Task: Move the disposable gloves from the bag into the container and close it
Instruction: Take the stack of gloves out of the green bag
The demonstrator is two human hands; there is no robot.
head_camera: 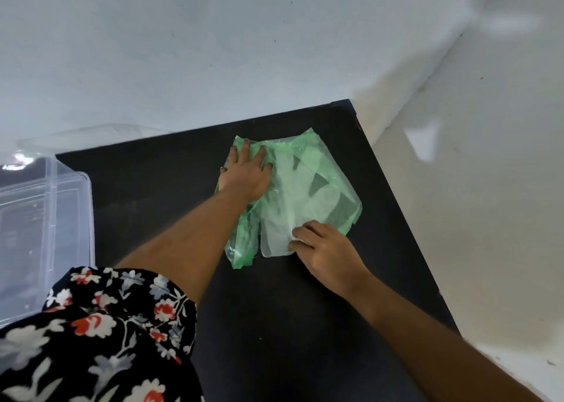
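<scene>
Pulling gloves from bag, mid-frame on table.
Left hand (244, 174) flat, pinning bag (331, 169); right hand (323, 250) grip pinches gloves (276, 239). Risk: thin film tears or bag drags along. Container (45, 218) far left.

bag (326, 169): thin green plastic film, translucent, crinkled, faintly glossy
disposable gloves (276, 236): clear, whitish plastic film, thin and wrinkled
container (45, 218): clear hard plastic, smooth, shiny highlights
tabletop (171, 188): black, matt, smooth
sleeve (106, 325): soft woven cloth, matt, floral print
wall (183, 50): white paint, matt, lightly specked
</scene>
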